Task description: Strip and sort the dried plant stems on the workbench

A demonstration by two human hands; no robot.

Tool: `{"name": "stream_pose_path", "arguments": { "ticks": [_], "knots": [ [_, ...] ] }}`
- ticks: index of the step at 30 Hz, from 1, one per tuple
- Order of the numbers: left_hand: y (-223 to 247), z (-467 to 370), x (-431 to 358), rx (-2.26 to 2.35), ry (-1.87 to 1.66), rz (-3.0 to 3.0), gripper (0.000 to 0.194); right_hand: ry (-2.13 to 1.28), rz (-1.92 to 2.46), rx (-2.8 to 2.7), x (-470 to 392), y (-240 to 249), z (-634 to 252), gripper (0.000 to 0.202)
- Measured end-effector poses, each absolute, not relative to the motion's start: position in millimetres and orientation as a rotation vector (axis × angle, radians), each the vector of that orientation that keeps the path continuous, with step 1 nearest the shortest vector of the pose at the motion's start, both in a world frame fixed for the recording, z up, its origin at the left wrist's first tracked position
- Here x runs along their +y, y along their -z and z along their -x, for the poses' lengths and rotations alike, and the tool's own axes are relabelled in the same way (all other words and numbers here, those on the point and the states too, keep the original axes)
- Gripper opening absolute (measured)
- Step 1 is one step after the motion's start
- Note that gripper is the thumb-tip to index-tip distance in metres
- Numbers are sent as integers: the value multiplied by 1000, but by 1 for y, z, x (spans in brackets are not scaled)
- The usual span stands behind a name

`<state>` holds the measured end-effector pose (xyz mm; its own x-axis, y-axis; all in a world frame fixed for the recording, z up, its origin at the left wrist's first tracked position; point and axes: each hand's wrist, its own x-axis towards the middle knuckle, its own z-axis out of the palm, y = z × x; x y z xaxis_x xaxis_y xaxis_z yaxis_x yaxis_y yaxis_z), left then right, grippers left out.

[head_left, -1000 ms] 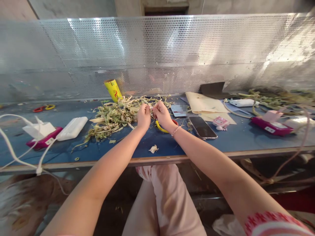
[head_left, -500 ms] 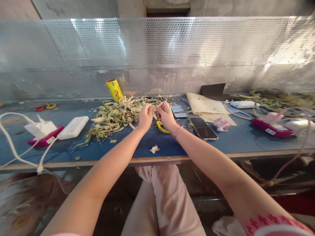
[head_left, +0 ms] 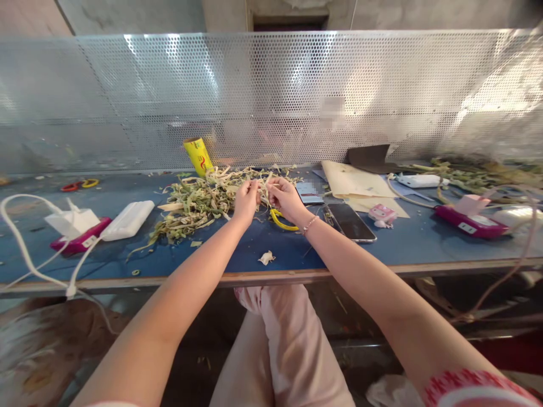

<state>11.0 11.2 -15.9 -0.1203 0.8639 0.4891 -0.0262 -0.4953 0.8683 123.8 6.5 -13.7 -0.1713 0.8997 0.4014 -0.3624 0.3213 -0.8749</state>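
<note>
Both hands are raised over the middle of the blue table, close together with a small gap between the fingertips. My right hand (head_left: 284,195), with a bracelet at the wrist, pinches a pale plant strip (head_left: 268,180). The fingers of my left hand (head_left: 247,199) are closed; whatever sits in them is too small to make out. Beside and behind the left hand spreads a heap of wilted green and straw-coloured plant scraps (head_left: 190,198). Yellow-handled scissors (head_left: 283,221) lie under the right hand, their blades hidden. A pale scrap (head_left: 266,258) rests near the table's front edge.
A yellow tube (head_left: 198,156) stands behind the heap. To the right are a phone (head_left: 351,223), a pink figure (head_left: 382,215), paper sheets (head_left: 354,181) and a magenta power strip (head_left: 470,221). At left lie a white power bank (head_left: 128,220), cables and red-yellow scissors (head_left: 80,185).
My hands have drawn slightly apart, the left shifting a little left. A pale strip now shows at the right fingertips, and more of the yellow scissor handle is uncovered.
</note>
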Motion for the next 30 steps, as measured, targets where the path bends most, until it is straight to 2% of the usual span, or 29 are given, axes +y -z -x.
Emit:
{"name": "stream_pose_path", "arguments": {
  "ticks": [4,11,15,23,30],
  "knots": [
    [13,-6,14,1023,-1749,-1370,37,-1221,627,-1376,8,15,-127,29],
    [8,-9,5,1013,-1685,-1579,33,-1133,656,-1409,10,15,-132,32],
    [7,-10,5,980,-1632,-1520,26,-1104,644,-1442,8,13,-131,30],
    [-3,-12,-3,732,-1477,-1030,4,-1105,665,-1325,12,14,-133,26],
    [0,-9,-1,680,-1388,-1028,11,-1253,638,-1254,14,15,-132,27]
  ]
}}
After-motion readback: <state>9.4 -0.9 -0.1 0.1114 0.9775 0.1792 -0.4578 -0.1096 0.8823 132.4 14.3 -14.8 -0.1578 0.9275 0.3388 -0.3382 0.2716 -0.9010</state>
